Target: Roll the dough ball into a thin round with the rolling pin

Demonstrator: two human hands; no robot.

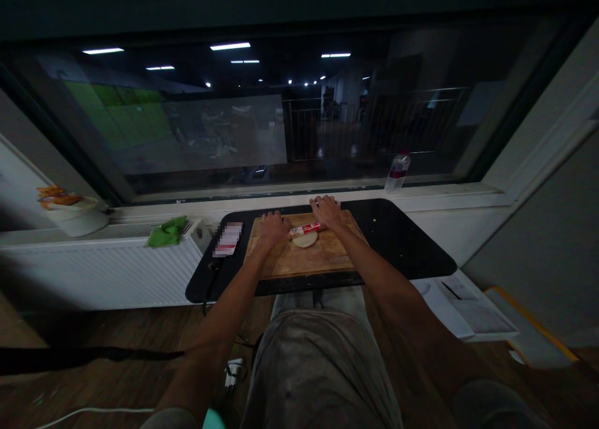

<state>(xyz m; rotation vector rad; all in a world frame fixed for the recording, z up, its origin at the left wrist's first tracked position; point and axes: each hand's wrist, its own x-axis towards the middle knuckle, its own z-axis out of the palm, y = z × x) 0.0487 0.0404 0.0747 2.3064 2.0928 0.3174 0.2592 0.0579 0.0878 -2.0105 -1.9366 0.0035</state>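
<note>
A cylindrical tube with a red-and-white label (306, 229) lies crosswise over a pale, round, flat disc (305, 239) that looks like dough. My left hand (274, 225) is over the tube's left end, its fingers curled forward. At the other end, my right hand (327, 210) rests on the tube in the same way, a little farther from me. Both hands cover the ends, so only the middle of the tube shows. Beneath them is a wooden cutting board (299, 263), set on a black tabletop (397, 241).
A phone-like pale item (228, 239), partly blurred, lies left of the board. A plastic bottle (397, 172) stands on the windowsill. On the left radiator (116, 273) are a green cloth (167, 231) and a white pot (77, 218). A white box (468, 307) sits low at right.
</note>
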